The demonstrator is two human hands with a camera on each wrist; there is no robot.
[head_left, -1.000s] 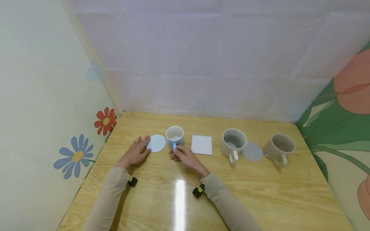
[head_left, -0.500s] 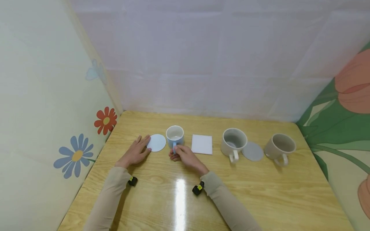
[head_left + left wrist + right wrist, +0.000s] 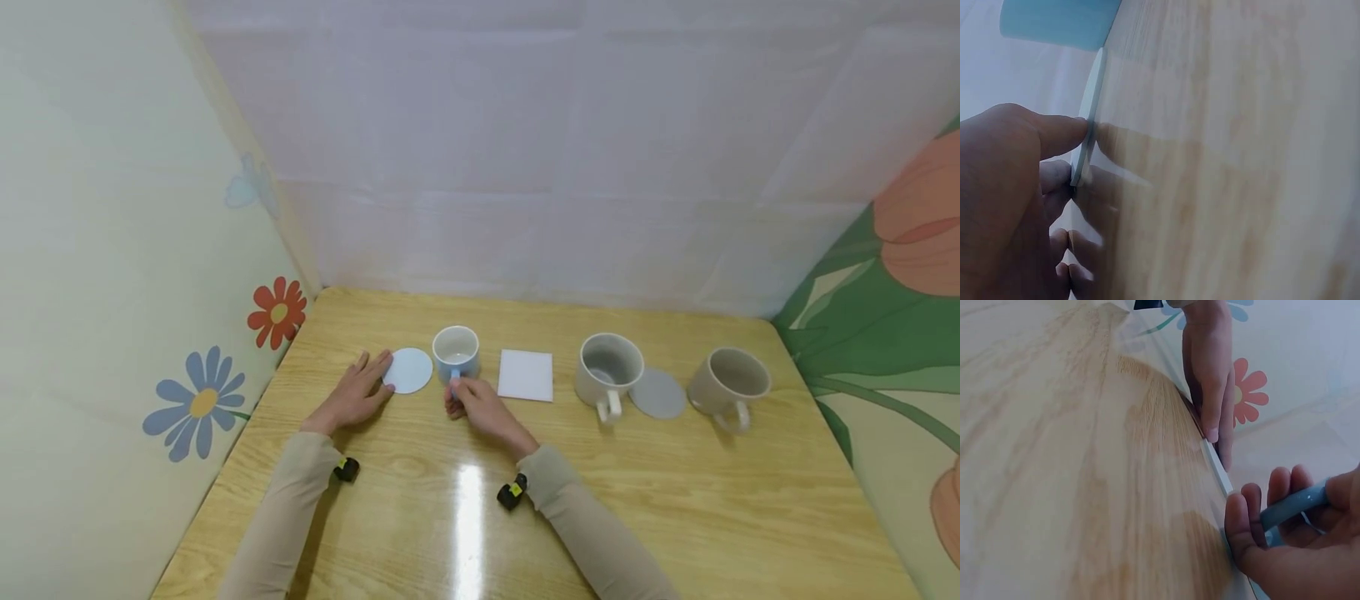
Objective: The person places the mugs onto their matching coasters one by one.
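Note:
My right hand grips the handle of a small light blue mug with a white inside. The mug stands upright on the table between a round pale blue coaster and a square white coaster. In the right wrist view, the fingers curl about the blue handle. My left hand lies palm down at the left side of the round coaster, fingers extended. Its thumb touches the coaster's rim in the left wrist view. Part of the mug's blue wall shows beyond the coaster there.
To the right stand a large whitish mug and a beige-grey mug, handles toward the front. A round grey coaster lies between them. The wooden table meets a white sheet behind and flower-printed walls at both sides.
The fingers of my right hand have drawn in closer around the mug's handle. My left hand has stayed at the round coaster, and the mugs and coasters have kept their places.

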